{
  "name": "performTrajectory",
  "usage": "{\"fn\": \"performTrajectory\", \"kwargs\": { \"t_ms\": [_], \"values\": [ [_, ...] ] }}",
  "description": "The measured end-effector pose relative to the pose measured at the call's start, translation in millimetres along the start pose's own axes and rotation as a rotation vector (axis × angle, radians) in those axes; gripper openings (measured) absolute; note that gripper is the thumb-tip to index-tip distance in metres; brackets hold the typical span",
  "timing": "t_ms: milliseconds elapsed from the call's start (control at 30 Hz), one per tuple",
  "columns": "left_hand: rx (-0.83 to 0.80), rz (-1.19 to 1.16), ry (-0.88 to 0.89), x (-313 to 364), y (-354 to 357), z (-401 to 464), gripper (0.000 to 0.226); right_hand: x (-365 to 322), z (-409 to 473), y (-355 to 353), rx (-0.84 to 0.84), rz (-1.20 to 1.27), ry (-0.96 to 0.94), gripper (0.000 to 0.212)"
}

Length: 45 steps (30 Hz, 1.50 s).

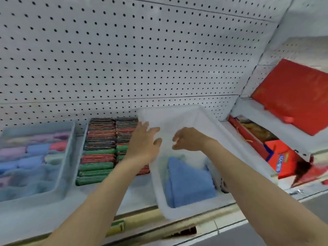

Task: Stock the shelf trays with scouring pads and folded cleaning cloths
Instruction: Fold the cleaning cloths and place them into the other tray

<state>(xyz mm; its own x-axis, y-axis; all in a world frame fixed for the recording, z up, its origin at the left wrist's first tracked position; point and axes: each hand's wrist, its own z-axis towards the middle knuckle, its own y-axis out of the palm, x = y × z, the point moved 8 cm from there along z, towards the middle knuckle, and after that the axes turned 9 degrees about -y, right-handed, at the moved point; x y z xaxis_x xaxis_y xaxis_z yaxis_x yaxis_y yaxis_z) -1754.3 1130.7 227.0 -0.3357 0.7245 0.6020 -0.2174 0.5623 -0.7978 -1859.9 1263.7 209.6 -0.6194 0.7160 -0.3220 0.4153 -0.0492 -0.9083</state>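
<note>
White pegboard (124,50) is taking up most of the view, running all along the back of the shelf (138,192) and bending round a corner on the right. The shelf is carrying three trays side by side, pushed up against that pegboard.

Biggest one is the white tray (200,114), sitting toward the right end of the shelf and tilted a bit, its front corner hanging out past the shelf's front edge. Folded blue cloths (188,181) are lying in its front half; the back half is showing bare plastic. At the left end, a pale blue tray (68,157) is holding rolled cloths (37,150) in blue, lilac, pink and white. Between the two, a middle tray is packed with rows of scouring pads (101,153) in green, red and dark wrappers; any print on them is too blurry to read.

Past the right end, red boxes (294,96) are leaning and stacking up. One has a blue label, not legible. A yellow-green price tag (117,228) is sticking on the shelf's front edge, its writing too smeared to make out.

Left hand (143,142) is reaching in with fingers spread and straight, over the white tray's left wall, partly covering the pads behind it. Right hand (188,139) is hovering over the tray's middle, fingers loosely curled, holding nothing.
</note>
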Motion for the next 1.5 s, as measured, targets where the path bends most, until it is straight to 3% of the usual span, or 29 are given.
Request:
{"fn": "performTrajectory", "kwargs": {
  "t_ms": [100, 233, 333, 400, 533, 700, 833, 933, 1133, 1267, 1500],
  "values": [
    [-0.015, 0.164, -0.055, 1, 31, 3, 0.048, 29, -10, 32, -0.190, 0.065, 0.015, 0.044],
    [0.062, 0.184, -0.183, -10, 28, -6, 0.062, 14, -5, 69, -0.390, 0.036, -0.096, 0.040],
    [0.122, 0.204, -0.202, -13, 21, -11, 0.060, -5, 1, 71, -0.322, 0.037, -0.264, 0.028],
    [0.158, 0.174, -0.195, -17, 16, -12, 0.054, -13, 0, 53, -0.258, 0.100, -0.338, 0.033],
    [0.284, -0.042, -0.150, -5, -3, -18, 0.033, -16, -7, 2, -0.124, 0.544, -0.469, 0.040],
    [0.018, -0.607, -0.121, 47, -14, -23, 0.037, -19, -23, -55, 0.001, 0.785, -0.515, 0.048],
    [0.132, -0.693, -0.023, 78, -43, -16, 0.024, -27, -36, -95, 0.135, 0.799, -0.565, 0.015],
    [0.173, -0.719, 0.032, 93, -62, -9, 0.014, -23, -43, -119, 0.161, 0.825, -0.555, 0.009],
    [0.291, -0.887, -0.032, 82, -103, 1, 0.006, -1, -45, -152, 0.200, 0.813, -0.466, 0.014],
    [0.280, -0.948, -0.044, 83, -115, 5, 0.005, -8, -50, -173, 0.291, 0.807, -0.508, 0.005],
    [0.203, -1.006, 0.013, 90, -140, 9, 0.014, -21, -61, -211, 0.459, 0.676, -0.598, 0.015]
  ]
}}
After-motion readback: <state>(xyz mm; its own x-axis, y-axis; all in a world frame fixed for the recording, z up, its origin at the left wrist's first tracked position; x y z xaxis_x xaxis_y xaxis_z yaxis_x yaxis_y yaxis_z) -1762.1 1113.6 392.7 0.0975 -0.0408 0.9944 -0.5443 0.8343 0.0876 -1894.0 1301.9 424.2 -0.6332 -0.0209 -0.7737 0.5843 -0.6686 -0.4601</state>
